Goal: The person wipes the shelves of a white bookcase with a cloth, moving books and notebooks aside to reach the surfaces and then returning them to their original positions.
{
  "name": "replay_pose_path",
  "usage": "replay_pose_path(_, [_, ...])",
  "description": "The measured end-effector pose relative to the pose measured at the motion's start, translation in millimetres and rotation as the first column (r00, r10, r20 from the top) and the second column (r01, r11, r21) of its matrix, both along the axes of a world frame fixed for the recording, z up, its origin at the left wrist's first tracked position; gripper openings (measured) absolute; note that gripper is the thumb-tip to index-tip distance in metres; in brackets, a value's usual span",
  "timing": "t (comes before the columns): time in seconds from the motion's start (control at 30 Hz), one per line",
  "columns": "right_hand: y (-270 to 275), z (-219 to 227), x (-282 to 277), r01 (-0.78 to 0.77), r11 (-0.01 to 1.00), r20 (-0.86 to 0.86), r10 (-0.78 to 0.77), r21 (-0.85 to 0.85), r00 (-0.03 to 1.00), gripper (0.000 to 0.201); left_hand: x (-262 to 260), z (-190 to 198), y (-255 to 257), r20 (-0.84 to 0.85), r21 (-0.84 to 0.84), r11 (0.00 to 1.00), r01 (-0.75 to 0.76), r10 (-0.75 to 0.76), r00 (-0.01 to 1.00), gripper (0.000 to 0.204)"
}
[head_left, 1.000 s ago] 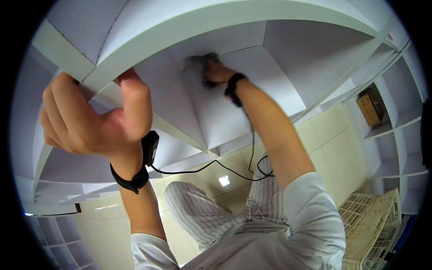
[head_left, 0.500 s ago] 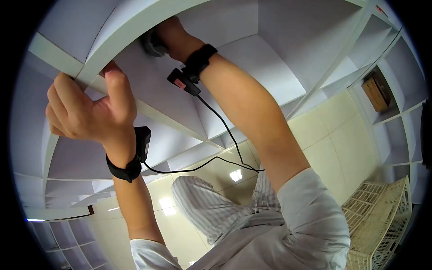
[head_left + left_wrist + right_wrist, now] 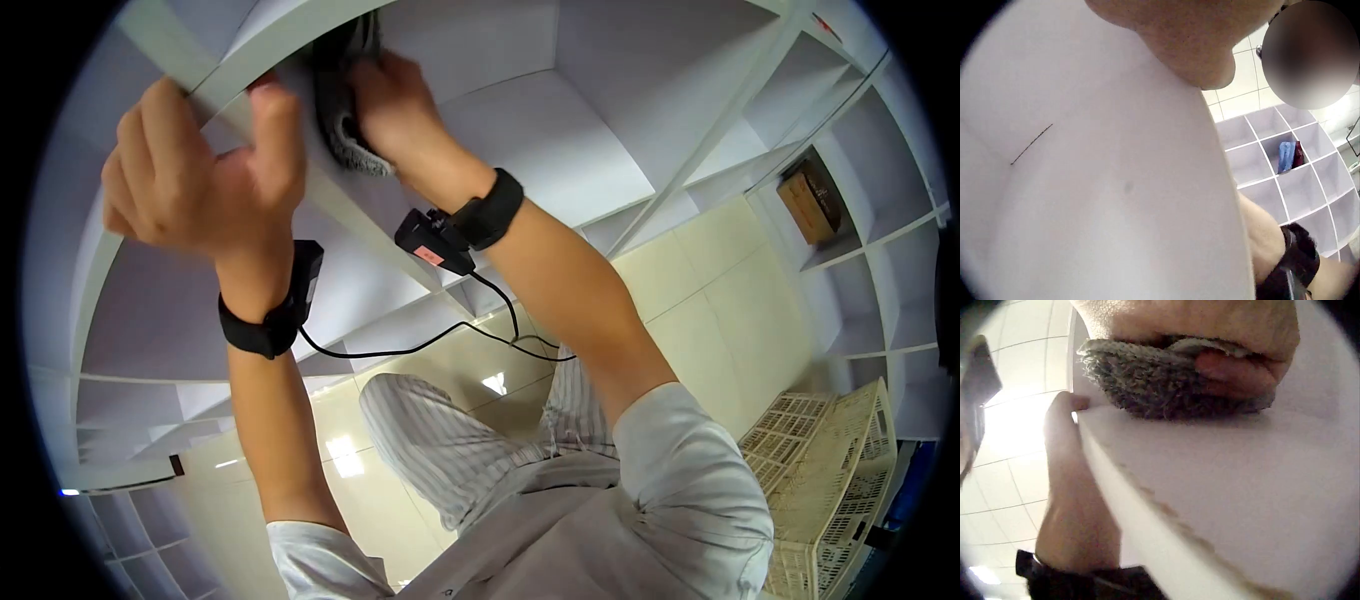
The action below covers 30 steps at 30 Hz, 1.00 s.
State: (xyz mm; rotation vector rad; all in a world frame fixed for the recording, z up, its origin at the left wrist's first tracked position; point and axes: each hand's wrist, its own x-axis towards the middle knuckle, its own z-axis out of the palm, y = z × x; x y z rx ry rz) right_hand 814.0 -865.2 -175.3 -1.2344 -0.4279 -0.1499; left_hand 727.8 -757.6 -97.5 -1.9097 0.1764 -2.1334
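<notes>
My left hand (image 3: 190, 185) holds the white shelf edge (image 3: 270, 45) where two boards meet, fingers curled to one side and thumb on the other. Inside the compartment to its right, my right hand (image 3: 395, 110) grips a grey, fluffy cloth (image 3: 352, 145). The right wrist view shows that cloth (image 3: 1141, 384) folded under the fingers, lying against the white shelf board (image 3: 1222, 469). Part of the cloth is hidden behind the upper shelf edge in the head view.
White cubby shelving curves around both arms. A cardboard box (image 3: 810, 207) sits in a right-hand cubby. Cream plastic crates (image 3: 820, 480) stand on the tiled floor (image 3: 710, 330). Black cables (image 3: 400, 354) run from the wrist cameras. Blue and dark red items (image 3: 1286, 156) lie in a distant cubby.
My right hand has carried the cloth from the compartment's back area leftward to the side board near my left hand. The left hand keeps its hold on the shelf edge.
</notes>
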Motion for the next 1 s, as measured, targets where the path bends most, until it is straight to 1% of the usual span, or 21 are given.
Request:
replay_pose_path(0.07, [2.7,1.5,1.1,0.019,0.999,0.054,-0.017,-0.033,0.998,0.039,-2.1,0.4,-3.5,-0.030,-0.048,0.999,-0.012,0.011,0.999,0.033])
replay_pose_path(0.1, [1.1,-7.3,-4.2,0.009,0.999,0.059,-0.007,-0.040,0.998,0.039,1.5,0.4,-3.3,0.012,-0.020,1.000,-0.006,0.007,1.000,0.033])
replay_pose_path(0.17, [-6.6,-51.7,-13.3,0.068,0.988,0.042,-0.062,-0.137,0.997,0.039,1.6,-0.5,-7.3,0.047,-0.032,0.999,-0.023,0.025,0.999,0.033])
replay_pose_path(0.2, [-10.0,-88.7,-14.4,0.064,0.972,0.036,-0.058,-0.227,0.998,0.040,0.0,0.2,-10.9,0.062,-0.047,0.999,-0.025,0.028,0.998,0.033])
replay_pose_path(0.23, [-20.7,-111.3,-26.7,0.039,0.929,-0.054,-0.063,-0.367,0.997,0.042,-2.2,-0.4,-14.1,0.042,-0.055,0.998,-0.039,0.041,0.998,0.035])
replay_pose_path(0.27, [-31.0,-129.5,-39.7,-0.053,0.865,-0.214,-0.063,-0.500,0.975,0.044,-3.9,-2.1,-15.8,0.021,-0.064,0.997,-0.051,0.053,0.998,0.037])
replay_pose_path(0.3, [-38.5,-155.8,-51.7,-0.145,0.869,-0.314,-0.013,-0.474,0.949,0.046,-3.3,-2.6,-14.9,0.035,-0.058,0.997,-0.048,0.050,0.998,0.036])
replay_pose_path(0.33, [-49.7,-165.0,-60.5,-0.215,0.781,-0.316,0.024,-0.587,0.948,0.046,-3.3,-2.0,-13.7,0.037,-0.081,0.996,-0.037,0.041,0.998,0.036])
replay_pose_path(0.4, [-67.7,-170.0,-73.9,-0.062,0.524,-0.036,0.059,-0.849,0.998,0.046,-5.0,0.5,-10.8,0.018,-0.014,1.000,0.011,-0.010,1.000,0.034])
replay_pose_path(0.43, [-73.8,-164.9,-75.6,-0.058,0.502,-0.035,0.054,-0.863,0.998,0.046,-6.9,0.2,-10.8,0.021,-0.040,0.999,0.014,-0.013,1.000,0.034])
replay_pose_path(0.5, [-84.7,-153.9,-80.8,0.234,0.188,0.270,0.201,-0.954,0.941,0.047,-11.6,-0.4,-13.4,-0.025,-0.075,0.996,0.044,-0.046,0.999,0.032])
replay_pose_path(0.53, [-90.7,-152.5,-73.4,0.244,0.169,0.275,0.195,-0.955,0.941,0.047,-13.1,-0.1,-12.6,-0.015,-0.092,0.994,0.056,-0.058,0.998,0.032])
replay_pose_path(0.6, [-107.6,-152.3,-43.4,0.308,0.049,0.312,0.201,-0.950,0.929,0.046,-15.3,0.4,-12.6,-0.029,-0.065,0.995,0.071,-0.073,0.997,0.032])
replay_pose_path(0.63, [-120.2,-153.4,-31.7,0.363,0.040,0.365,0.142,-0.931,0.920,0.044,-15.6,-1.2,-13.0,-0.014,-0.075,0.993,0.088,-0.089,0.996,0.032])
replay_pose_path(0.7, [-151.8,-155.3,-7.9,0.442,-0.118,0.433,0.094,-0.889,0.897,0.037,-15.6,-4.1,-13.1,-0.044,-0.098,0.989,0.107,-0.112,0.993,0.030])
replay_pose_path(0.73, [-167.5,-159.6,7.0,0.471,-0.279,0.470,0.075,-0.837,0.879,0.032,-14.8,-4.7,-14.2,-0.036,-0.103,0.988,0.113,-0.117,0.992,0.030])
replay_pose_path(0.8, [-204.2,-161.6,24.0,0.521,-0.499,0.545,0.113,-0.692,0.831,0.024,-14.7,-4.4,-18.0,-0.030,-0.128,0.982,0.138,-0.143,0.989,0.029])
replay_pose_path(0.83, [-229.8,-173.5,35.0,0.555,-0.509,0.582,0.125,-0.658,0.804,0.022,-15.4,-4.4,-19.4,-0.022,-0.132,0.981,0.145,-0.149,0.989,0.029])
replay_pose_path(0.87, [-248.4,-174.5,36.1,0.532,-0.543,0.594,0.074,-0.650,0.801,0.022,-16.9,-4.6,-20.0,-0.038,-0.139,0.979,0.148,-0.154,0.987,0.029])
replay_pose_path(0.97, [-277.6,-156.3,24.5,0.506,-0.598,0.561,0.111,-0.622,0.821,0.022,-14.2,-8.4,-16.5,-0.036,-0.156,0.971,0.179,-0.187,0.982,0.029])
replay_pose_path(1.0, [-278.4,-152.9,23.6,0.550,-0.633,0.580,0.189,-0.545,0.792,0.023,-12.1,-9.1,-14.2,-0.029,-0.165,0.965,0.203,-0.211,0.977,0.029])
